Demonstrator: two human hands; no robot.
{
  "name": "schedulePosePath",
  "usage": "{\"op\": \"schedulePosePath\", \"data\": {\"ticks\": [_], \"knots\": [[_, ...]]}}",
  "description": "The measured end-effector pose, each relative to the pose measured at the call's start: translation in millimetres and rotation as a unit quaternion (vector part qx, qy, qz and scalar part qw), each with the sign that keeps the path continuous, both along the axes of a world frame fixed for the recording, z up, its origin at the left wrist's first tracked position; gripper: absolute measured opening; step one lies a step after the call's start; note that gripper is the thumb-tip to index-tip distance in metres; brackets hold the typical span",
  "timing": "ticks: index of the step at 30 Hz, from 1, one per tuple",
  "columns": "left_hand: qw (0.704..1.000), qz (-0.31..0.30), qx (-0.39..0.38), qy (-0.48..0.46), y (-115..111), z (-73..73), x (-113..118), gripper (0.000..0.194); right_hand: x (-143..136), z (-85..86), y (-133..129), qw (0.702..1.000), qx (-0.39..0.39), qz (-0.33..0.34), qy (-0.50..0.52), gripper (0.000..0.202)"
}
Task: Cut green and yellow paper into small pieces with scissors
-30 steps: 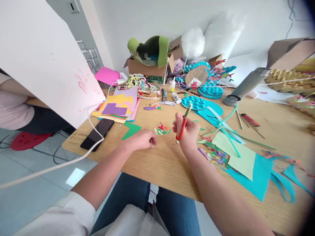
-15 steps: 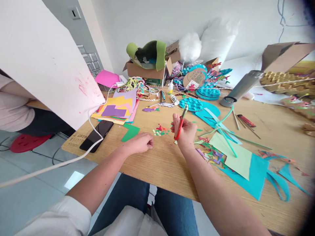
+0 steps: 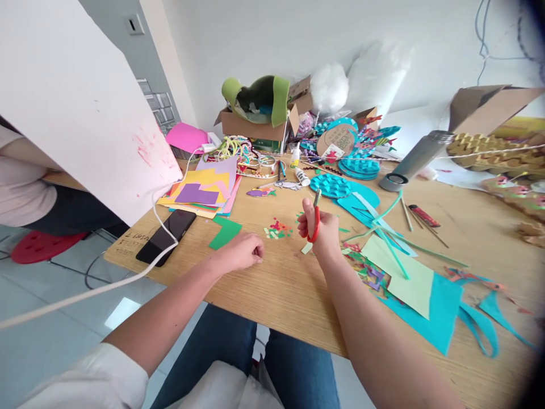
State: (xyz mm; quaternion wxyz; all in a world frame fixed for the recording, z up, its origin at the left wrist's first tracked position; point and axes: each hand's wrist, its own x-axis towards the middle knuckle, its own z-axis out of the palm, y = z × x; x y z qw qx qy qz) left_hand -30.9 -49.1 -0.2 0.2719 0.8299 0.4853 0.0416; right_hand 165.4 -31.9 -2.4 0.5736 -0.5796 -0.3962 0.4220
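My right hand (image 3: 322,228) is wrapped around red-handled scissors (image 3: 315,220), their metal blades pointing up and away from me. A pale green paper scrap (image 3: 306,247) lies on the table just below that hand. My left hand (image 3: 243,251) rests on the tabletop with its fingers curled in, and nothing shows in it. Touching or close beside its wrist is a green paper piece (image 3: 225,233) with a notch cut out. Between and beyond both hands lies a cluster of small red, orange and green paper dots (image 3: 279,228).
Coloured paper sheets (image 3: 198,193) and a black phone (image 3: 166,237) with a white cable lie left. To the right are paper scraps (image 3: 373,278), a pale green sheet (image 3: 411,275), a blue sheet (image 3: 443,318) and a tilted grey bottle (image 3: 419,159). Glue bottles (image 3: 302,176) stand behind.
The scissors have turned and dropped slightly, and the pale green bit seen at their tip is gone from there. The left hand has barely moved. The view has shifted slightly.
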Motion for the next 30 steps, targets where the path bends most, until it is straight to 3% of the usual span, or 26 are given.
{"op": "schedulePosePath", "data": {"ticks": [10,14,17,20,24,30], "knots": [[1.0,-0.014,-0.007,-0.017,-0.8,-2.9,-2.5,0.009,5.0,-3.1,10.7,0.973,-0.11,0.11,0.171,0.07],[0.991,0.037,-0.058,-0.114,0.8,-3.2,-4.4,0.007,4.4,0.4,8.4,0.965,-0.105,0.144,0.195,0.072],[0.948,0.104,-0.137,-0.268,5.0,-6.0,-0.6,0.006,3.9,1.8,7.5,0.959,-0.126,0.153,0.203,0.071],[0.871,0.163,-0.217,-0.41,13.6,-6.9,8.8,0.014,4.2,2.3,7.5,0.949,-0.15,0.161,0.224,0.068],[0.777,0.209,-0.288,-0.519,31.9,-2.1,25.2,0.027,4.5,1.9,7.3,0.941,-0.158,0.163,0.252,0.064],[0.722,0.246,-0.286,-0.58,51.0,-2.1,47.3,0.033,1.7,-4.7,8.2,0.961,-0.09,0.138,0.223,0.042]]}}
